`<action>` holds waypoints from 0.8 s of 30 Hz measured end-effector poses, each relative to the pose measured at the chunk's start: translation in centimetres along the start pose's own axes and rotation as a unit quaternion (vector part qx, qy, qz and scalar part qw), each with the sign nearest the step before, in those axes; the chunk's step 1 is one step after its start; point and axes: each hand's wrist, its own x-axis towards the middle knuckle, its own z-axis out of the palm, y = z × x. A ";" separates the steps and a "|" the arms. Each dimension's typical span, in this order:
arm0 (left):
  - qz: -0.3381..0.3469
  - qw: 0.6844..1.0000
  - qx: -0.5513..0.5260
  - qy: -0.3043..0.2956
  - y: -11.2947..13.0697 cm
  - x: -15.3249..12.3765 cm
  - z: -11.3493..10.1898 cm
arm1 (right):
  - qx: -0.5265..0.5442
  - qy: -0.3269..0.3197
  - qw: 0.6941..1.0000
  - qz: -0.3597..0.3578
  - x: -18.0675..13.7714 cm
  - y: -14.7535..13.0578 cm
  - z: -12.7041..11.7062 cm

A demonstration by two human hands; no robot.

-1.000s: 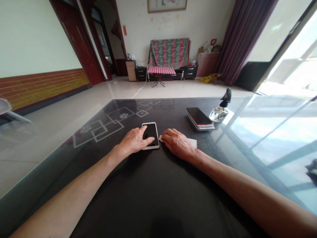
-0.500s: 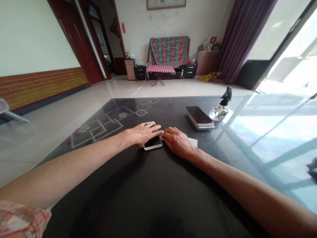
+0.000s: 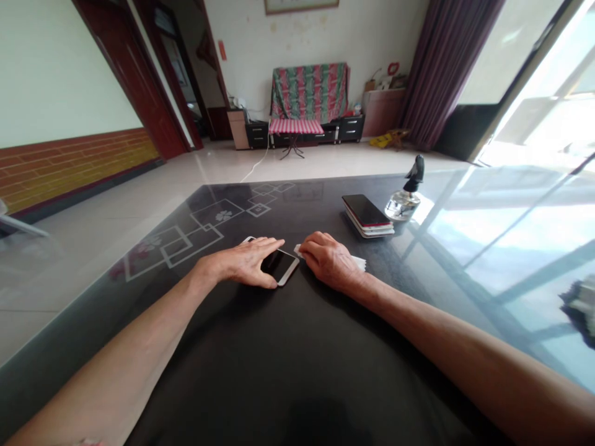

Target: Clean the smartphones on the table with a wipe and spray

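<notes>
My left hand [image 3: 244, 261] lies across a white-framed smartphone [image 3: 280, 266] with a dark screen. Its thumb is at the phone's near edge and its fingers reach over the far side, so the phone is held between them and sits slanted on the black table [image 3: 242, 359]. Much of the phone's left part is hidden under the palm. Just to the right, my right hand [image 3: 328, 260] is closed and presses down on a white tissue [image 3: 359, 263], whose ends stick out on both sides of the hand.
A stack of several phones [image 3: 367, 214] lies beyond my right hand. Beside it stands a clear spray bottle [image 3: 403, 201] with a black trigger head. A dark and grey object [image 3: 581, 306], cut off by the frame, is at the right edge. Window light glares on the table's right side.
The smartphone has turned and shifted slightly left with my left hand, whose thumb now shows at the near edge. My right hand stays on the tissue. The view has shifted a little.
</notes>
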 end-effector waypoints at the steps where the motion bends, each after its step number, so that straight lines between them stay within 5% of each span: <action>1: 0.023 0.999 -0.015 0.024 -0.3 0.1 0.6 | 0.003 0.000 1.000 -0.002 -0.1 -0.1 0.0; 7: 0.125 0.984 -0.063 0.113 -1.8 0.8 2.1 | 0.036 -0.008 0.999 -0.020 -0.4 -0.7 -0.1; 24: 0.089 0.988 -0.086 0.088 -2.3 0.9 1.5 | 0.026 -0.071 0.997 -0.014 0.0 -1.1 0.0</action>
